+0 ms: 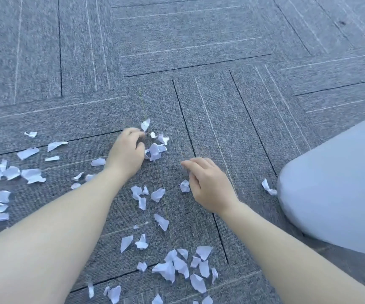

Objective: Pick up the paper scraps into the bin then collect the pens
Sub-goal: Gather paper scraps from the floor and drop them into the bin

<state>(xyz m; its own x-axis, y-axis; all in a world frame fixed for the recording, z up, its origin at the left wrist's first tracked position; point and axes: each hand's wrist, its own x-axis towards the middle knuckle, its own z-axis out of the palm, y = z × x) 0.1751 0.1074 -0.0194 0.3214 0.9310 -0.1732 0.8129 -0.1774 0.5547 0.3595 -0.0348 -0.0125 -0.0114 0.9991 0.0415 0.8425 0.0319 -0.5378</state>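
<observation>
Several torn white paper scraps lie scattered on the grey carpet, with clusters at the left point(12, 172), the middle point(142, 196) and near the bottom point(183, 268). My left hand point(126, 150) reaches forward, and its fingertips pinch an upright paper scrap point(145, 125). A small heap of scraps point(155, 150) lies right beside its thumb. My right hand point(207, 183) hovers with its fingers loosely curled just right of one scrap point(184, 186), and nothing shows in its grasp. No bin and no pens are in view.
A rounded pale grey shape point(335, 183), probably my knee in light trousers, fills the right side, with one scrap point(268, 187) against it. The carpet tiles point(199, 40) stretch on beyond the scraps.
</observation>
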